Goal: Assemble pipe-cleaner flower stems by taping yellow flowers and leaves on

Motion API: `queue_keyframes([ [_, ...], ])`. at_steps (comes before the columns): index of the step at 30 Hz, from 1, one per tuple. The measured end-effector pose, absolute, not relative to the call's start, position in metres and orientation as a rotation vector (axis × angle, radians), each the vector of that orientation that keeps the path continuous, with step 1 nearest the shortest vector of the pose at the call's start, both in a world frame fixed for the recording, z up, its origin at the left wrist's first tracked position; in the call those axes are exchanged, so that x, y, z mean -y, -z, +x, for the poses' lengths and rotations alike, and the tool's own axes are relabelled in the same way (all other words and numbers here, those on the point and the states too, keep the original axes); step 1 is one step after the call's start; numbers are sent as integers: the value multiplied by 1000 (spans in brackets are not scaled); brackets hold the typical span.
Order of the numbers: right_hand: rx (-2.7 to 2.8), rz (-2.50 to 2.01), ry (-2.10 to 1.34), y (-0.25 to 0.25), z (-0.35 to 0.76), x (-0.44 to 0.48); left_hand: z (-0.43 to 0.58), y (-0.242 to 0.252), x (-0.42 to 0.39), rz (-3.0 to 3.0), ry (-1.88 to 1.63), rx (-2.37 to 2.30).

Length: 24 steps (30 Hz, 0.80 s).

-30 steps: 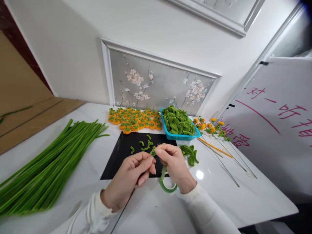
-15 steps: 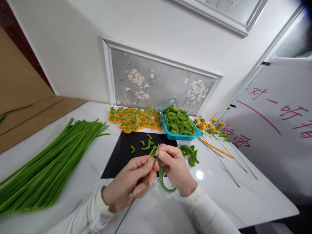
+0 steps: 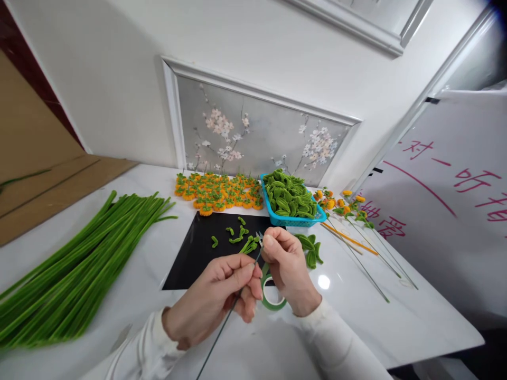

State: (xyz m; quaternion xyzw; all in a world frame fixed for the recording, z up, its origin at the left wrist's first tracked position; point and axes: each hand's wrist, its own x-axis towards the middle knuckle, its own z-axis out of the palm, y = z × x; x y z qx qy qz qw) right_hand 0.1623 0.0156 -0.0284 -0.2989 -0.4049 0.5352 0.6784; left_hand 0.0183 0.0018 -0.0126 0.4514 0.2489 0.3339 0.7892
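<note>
A thin dark green stem wire (image 3: 216, 338) runs slantwise up through my left hand (image 3: 222, 295), whose thumb and fingers are closed around it. At the wire's upper end my right hand (image 3: 289, 269) is closed in a pinch. The very tip is hidden by the fingers. Just below the right fingers is a roll of green floral tape (image 3: 266, 303), with a strip rising toward that hand. Behind the hands, scissors (image 3: 260, 237) show only their tips. Short green chenille pieces (image 3: 249, 245) lie on a black mat (image 3: 190, 264).
Long green chenille stems (image 3: 87, 269) cover the table's left. Orange flower heads (image 3: 217, 192) stand in rows at the back, beside a blue basket (image 3: 295, 220) of green leaves (image 3: 291, 195). Loose leaves (image 3: 311, 250) lie right of my hand, and finished flower stems (image 3: 368, 253) farther right.
My right hand has moved slightly up and away from my left fingers, exposing more wire between them. The wire's lower part has swung a little to the right.
</note>
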Motion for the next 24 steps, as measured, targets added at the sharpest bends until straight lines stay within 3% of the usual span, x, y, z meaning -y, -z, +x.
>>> queue_keyframes([
  [12, 981, -475, -1522, 29, 162, -15, 20, 10, 0, 790, -662, -395],
  [24, 1024, -608, -1184, 23, 167, -17, 18, 13, -2, 1039, -751, -557],
])
